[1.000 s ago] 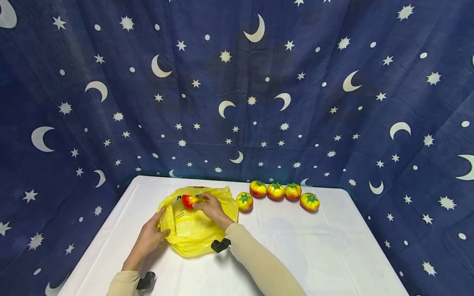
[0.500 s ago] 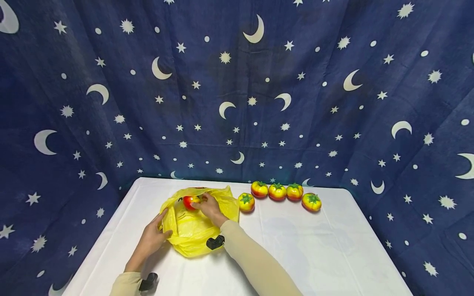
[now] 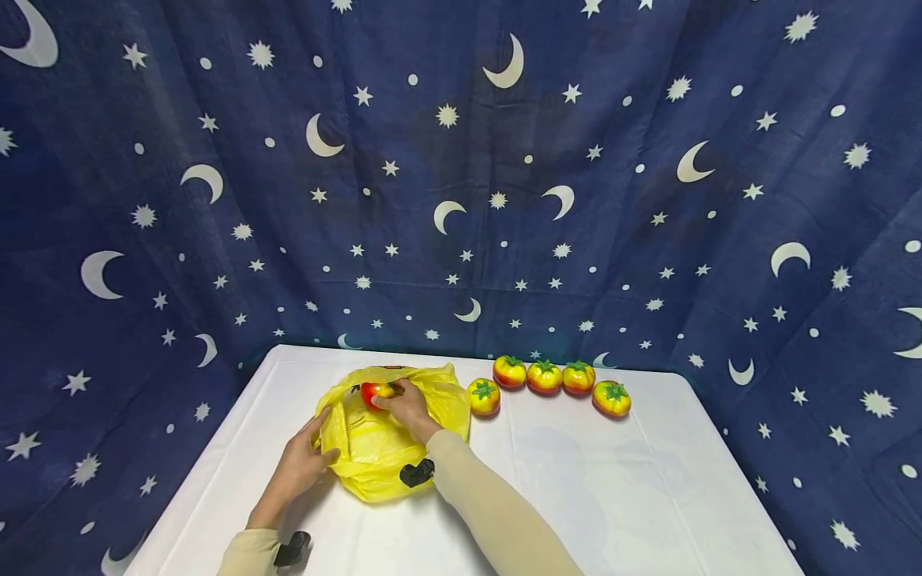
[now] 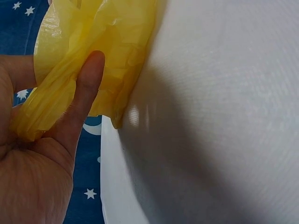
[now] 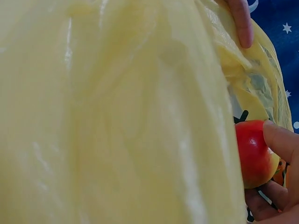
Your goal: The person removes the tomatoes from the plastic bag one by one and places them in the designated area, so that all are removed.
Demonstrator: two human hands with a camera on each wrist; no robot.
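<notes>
A crinkled yellow plastic bag point(image 3: 363, 472) lies on the table with its mouth spread open. My left hand point(image 3: 298, 464) holds the bag's left edge; in the left wrist view gathered plastic point(image 4: 44, 105) runs between thumb and fingers. Inside the mouth, my right hand point(image 3: 412, 412) grips a shiny red and yellow tomato point(image 3: 372, 395). Seen from the right wrist, the tomato point(image 5: 254, 151) shows its red side, thumb on top and fingers beneath, while the bag's wall fills most of that view. The tomato's far side is hidden by the fingers.
One yellow tomato point(image 3: 484, 398) with a green leafy top sits close by the bag's right side. Several more, such as this tomato point(image 3: 543, 377), line the back, with another tomato point(image 3: 611, 398) at the right. A white cloth point(image 3: 619, 496) covers the table.
Both hands stay nearly in place, the right still gripping the tomato inside the bag. The whole head view has shifted slightly, moving everything a little to the right.
</notes>
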